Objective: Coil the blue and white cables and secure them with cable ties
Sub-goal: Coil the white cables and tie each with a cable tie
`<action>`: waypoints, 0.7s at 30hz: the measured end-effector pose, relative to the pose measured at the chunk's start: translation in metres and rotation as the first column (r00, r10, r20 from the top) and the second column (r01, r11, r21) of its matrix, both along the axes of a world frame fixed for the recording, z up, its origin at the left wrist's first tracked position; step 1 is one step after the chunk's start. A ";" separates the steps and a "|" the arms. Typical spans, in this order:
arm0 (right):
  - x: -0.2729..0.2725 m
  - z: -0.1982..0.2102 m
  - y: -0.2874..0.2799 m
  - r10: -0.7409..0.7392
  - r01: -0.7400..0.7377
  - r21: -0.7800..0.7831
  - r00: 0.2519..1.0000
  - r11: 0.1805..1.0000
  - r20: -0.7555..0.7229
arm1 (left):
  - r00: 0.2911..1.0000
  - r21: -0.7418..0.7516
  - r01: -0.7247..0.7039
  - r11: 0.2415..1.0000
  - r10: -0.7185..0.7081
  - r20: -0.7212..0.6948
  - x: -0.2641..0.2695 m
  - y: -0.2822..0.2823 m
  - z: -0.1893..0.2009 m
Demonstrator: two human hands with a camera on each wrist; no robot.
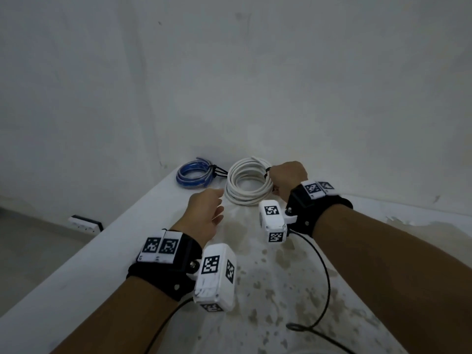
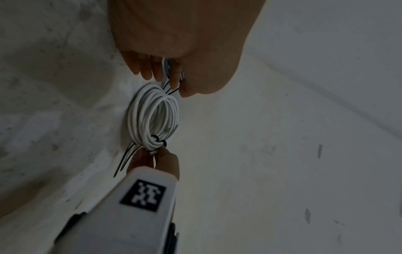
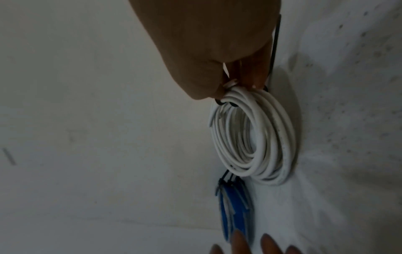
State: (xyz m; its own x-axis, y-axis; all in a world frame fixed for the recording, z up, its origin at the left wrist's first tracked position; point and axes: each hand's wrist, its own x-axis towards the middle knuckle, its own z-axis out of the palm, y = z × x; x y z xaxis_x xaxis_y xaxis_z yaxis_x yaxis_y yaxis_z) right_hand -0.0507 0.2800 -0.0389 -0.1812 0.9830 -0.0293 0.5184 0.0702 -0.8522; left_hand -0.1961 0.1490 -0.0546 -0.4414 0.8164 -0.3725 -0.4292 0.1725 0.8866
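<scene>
The white cable coil (image 1: 249,183) lies on the table at the back, beside the wall. My right hand (image 1: 286,177) pinches its right side, where black cable ties (image 2: 159,141) wrap the loops; their tails (image 2: 124,159) stick out past my fingers. In the right wrist view the same fingers (image 3: 256,80) curl over the white coil (image 3: 254,137). The blue cable coil (image 1: 194,173) lies just left of it, bound with black ties (image 1: 217,172). My left hand (image 1: 207,213) hovers near the white coil's left front edge, fingers relaxed and holding nothing.
The white table (image 1: 255,277) is stained in the middle, and its left edge (image 1: 107,238) runs diagonally. A wall stands right behind the coils. A power strip (image 1: 85,223) lies on the floor at left. A black wrist-camera wire (image 1: 324,277) loops over the near table.
</scene>
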 end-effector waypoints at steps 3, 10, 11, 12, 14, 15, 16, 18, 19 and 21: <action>0.010 0.001 -0.018 -0.132 0.089 0.154 0.945 0.984 0.298 | 1.000 0.012 0.002 1.000 -0.002 -0.002 -0.001 -0.004 -0.003; 0.059 0.011 -0.061 -0.244 0.235 -0.086 0.964 0.968 -0.110 | 0.989 0.029 0.138 0.990 -0.136 -0.067 0.031 -0.034 0.022; 0.073 0.013 -0.071 -0.195 0.191 -0.084 0.980 0.978 -0.032 | 0.982 0.038 0.170 0.985 -0.166 -0.090 0.040 -0.040 0.028; 0.089 0.017 -0.084 -0.137 0.139 -0.068 0.990 0.988 0.036 | 0.971 0.044 0.207 0.977 -0.200 -0.130 0.049 -0.045 0.031; 0.122 0.027 -0.111 -0.001 0.010 -0.061 0.989 0.998 0.150 | 0.922 0.024 0.298 0.954 -0.281 -0.266 0.063 -0.058 0.034; 0.138 0.030 -0.124 0.085 -0.071 -0.077 0.974 0.995 0.210 | 0.875 -0.008 0.350 0.937 -0.330 -0.354 0.069 -0.066 0.035; 0.150 0.032 -0.138 0.169 -0.146 -0.103 0.947 0.984 0.272 | 0.806 -0.060 0.409 0.910 -0.392 -0.444 0.074 -0.074 0.034; 0.169 0.029 -0.162 0.303 -0.249 -0.191 0.886 0.949 0.350 | 0.627 -0.200 0.508 0.838 -0.519 -0.581 0.083 -0.089 0.031; 0.173 0.026 -0.171 0.350 -0.280 -0.229 0.856 0.932 0.381 | 0.540 -0.263 0.540 0.800 -0.569 -0.620 0.088 -0.098 0.030; 0.178 0.018 -0.186 0.419 -0.322 -0.282 0.801 0.904 0.428 | 0.377 -0.342 0.581 0.739 -0.616 -0.691 0.099 -0.114 0.029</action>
